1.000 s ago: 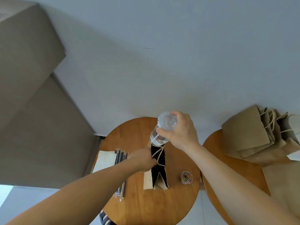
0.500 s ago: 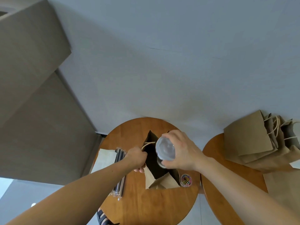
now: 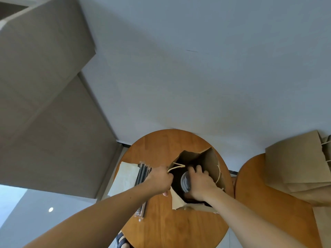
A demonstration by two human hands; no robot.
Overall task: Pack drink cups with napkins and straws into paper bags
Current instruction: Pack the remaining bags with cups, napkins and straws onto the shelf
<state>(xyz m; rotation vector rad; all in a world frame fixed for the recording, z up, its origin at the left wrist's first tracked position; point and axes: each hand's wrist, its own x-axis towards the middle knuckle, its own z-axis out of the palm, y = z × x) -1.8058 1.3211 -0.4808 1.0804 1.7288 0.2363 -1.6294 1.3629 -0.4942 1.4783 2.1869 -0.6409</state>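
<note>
An open brown paper bag [image 3: 206,159] stands on the round wooden table [image 3: 172,228]. My right hand [image 3: 200,184] reaches down inside the bag, its fingers curled round a clear plastic drink cup [image 3: 185,181] with a lid. My left hand [image 3: 159,179] grips the bag's left rim by its cord handle, holding the mouth apart. Black wrapped straws [image 3: 143,173] and a pale napkin [image 3: 123,178] lie on the table to the left of the bag.
A second round table [image 3: 265,197] stands at the right with a pile of flat brown paper bags [image 3: 295,161] on it. A grey wall rises behind both tables. A sandalled foot [image 3: 122,242] shows below the table's near edge.
My right hand has lowered the cup from above the bag down into it. The bag's mouth has spread wider under my left hand's pull, and the bag now hides the small tub of coloured bits.
</note>
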